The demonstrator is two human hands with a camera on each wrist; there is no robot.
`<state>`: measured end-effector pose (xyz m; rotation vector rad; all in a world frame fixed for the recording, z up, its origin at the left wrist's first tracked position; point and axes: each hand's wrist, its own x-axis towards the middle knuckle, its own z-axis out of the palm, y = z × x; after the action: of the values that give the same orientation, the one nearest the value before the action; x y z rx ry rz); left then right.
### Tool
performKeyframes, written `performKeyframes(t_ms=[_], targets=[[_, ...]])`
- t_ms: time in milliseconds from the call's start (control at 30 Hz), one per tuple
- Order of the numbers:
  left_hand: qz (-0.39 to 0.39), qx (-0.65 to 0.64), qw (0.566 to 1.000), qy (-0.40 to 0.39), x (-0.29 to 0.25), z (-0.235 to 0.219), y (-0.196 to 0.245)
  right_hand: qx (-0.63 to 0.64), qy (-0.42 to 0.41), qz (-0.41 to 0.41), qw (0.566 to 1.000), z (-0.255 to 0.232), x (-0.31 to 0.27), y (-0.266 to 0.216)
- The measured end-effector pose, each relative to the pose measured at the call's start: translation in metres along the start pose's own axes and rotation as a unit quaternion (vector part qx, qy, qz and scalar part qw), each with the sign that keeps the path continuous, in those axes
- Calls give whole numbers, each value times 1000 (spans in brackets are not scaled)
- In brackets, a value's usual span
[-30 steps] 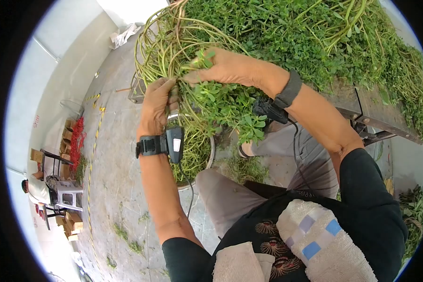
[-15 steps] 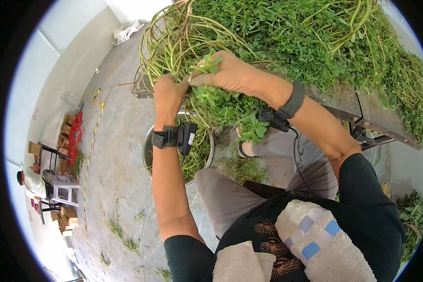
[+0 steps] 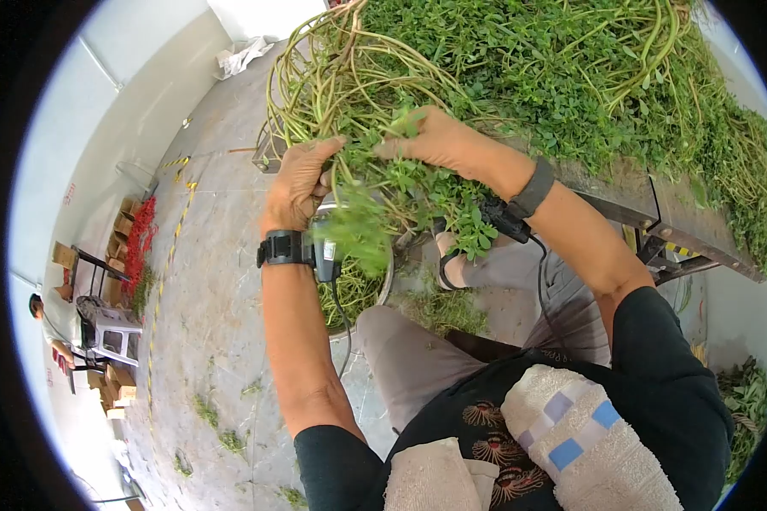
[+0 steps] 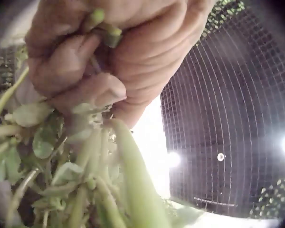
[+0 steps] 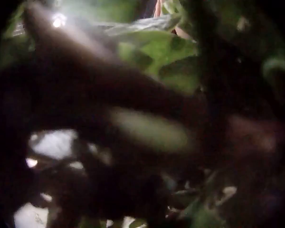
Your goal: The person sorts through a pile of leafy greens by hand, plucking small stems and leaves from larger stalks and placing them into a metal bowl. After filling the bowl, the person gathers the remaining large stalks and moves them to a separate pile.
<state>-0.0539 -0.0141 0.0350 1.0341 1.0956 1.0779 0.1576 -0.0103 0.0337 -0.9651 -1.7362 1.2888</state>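
Observation:
In the head view, my left hand (image 3: 301, 177) holds green plant stems at the near left end of the table. The left wrist view shows its curled fingers (image 4: 66, 61) around snapped stem ends, with a thick pale stem (image 4: 135, 175) and small rounded leaves below. To its right, my right hand (image 3: 441, 140) pinches a leafy stem between thumb and forefinger. A blurred leafy sprig (image 3: 358, 234) is in mid-air under the hands, over the metal basin (image 3: 389, 285) of greens. Dark, blurred foliage (image 5: 175, 57) crowds the right wrist view.
A big heap of leafy greens (image 3: 520, 77) covers the table (image 3: 609, 179), with long bare stems (image 3: 315, 77) at its left end. Plant scraps (image 3: 443, 311) litter the floor by my feet. Farther left, a person sits near a stool (image 3: 115, 332) and boxes (image 3: 115, 387).
My hands were close together at the stems and have moved a little apart. A leafy sprig has come away and is dropping toward the basin.

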Motion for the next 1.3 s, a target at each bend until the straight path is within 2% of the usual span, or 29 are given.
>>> performKeyframes(t_ms=[100, 200, 233, 267, 333, 367, 400, 467, 600, 667, 800, 867, 900, 933, 967, 1000, 1067, 1100, 1200, 1267, 1300], targets=[[32, 28, 999, -9, 1, 6, -3, 23, 30, 22, 999, 2, -19, -36], [60, 48, 997, -14, 6, 10, -9, 58, 23, 50, 997, 7, -32, -52], [59, 77, 995, -27, 6, 7, -8, 37, -28, 62, 997, 5, -27, -43], [59, 76, 995, -28, 7, 8, -9, 36, -28, 63, 997, 7, -25, -35], [66, 77, 995, -22, 8, 8, -11, -78, -26, 26, 996, 11, -23, -15], [66, 76, 995, -21, 8, 7, -12, -76, -12, -25, 997, 9, -11, 13], [68, 79, 994, -19, 8, 7, -11, -77, -14, -25, 997, 11, -12, 7], [70, 80, 994, -17, 8, 7, -12, -253, 3, 96, 963, 14, -13, -6], [72, 75, 994, -28, 1, 15, -5, -243, 15, 73, 967, 24, -12, -9], [69, 72, 994, -34, -1, 16, -6, -247, 43, 33, 967, 26, -11, -2], [92, 55, 994, -19, 0, 18, -12, -235, 70, 66, 967, 22, -8, 6], [99, 45, 994, 3, 0, 19, -15, -122, 123, 26, 985, 17, 1, 29], [99, 45, 994, 2, 0, 17, -15, -122, 124, 26, 984, 15, -2, 20], [93, 37, 995, -1, -1, 13, -15, 85, 147, 72, 983, 13, -9, 1], [89, 28, 996, -3, -1, 11, -16, 288, 162, 114, 937, 12, -15, -9], [90, 27, 996, -2, -1, 11, -16, 287, 160, 114, 938, 10, -18, -10], [79, 28, 996, -15, 2, 11, -15, 219, 45, 91, 970, 8, -22, -10], [78, 28, 996, -15, 4, 10, -16, 219, 45, 91, 970, 9, -23, -11], [75, 19, 997, -10, 8, 10, -20, -23, 27, 84, 996, 13, -25, -14], [73, 1, 997, -12, 9, 11, -21, 7, 4, 76, 997, 14, -23, -12], [73, 1, 997, -12, 8, 11, -20, -32, 1, 59, 998, 14, -15, 3]])
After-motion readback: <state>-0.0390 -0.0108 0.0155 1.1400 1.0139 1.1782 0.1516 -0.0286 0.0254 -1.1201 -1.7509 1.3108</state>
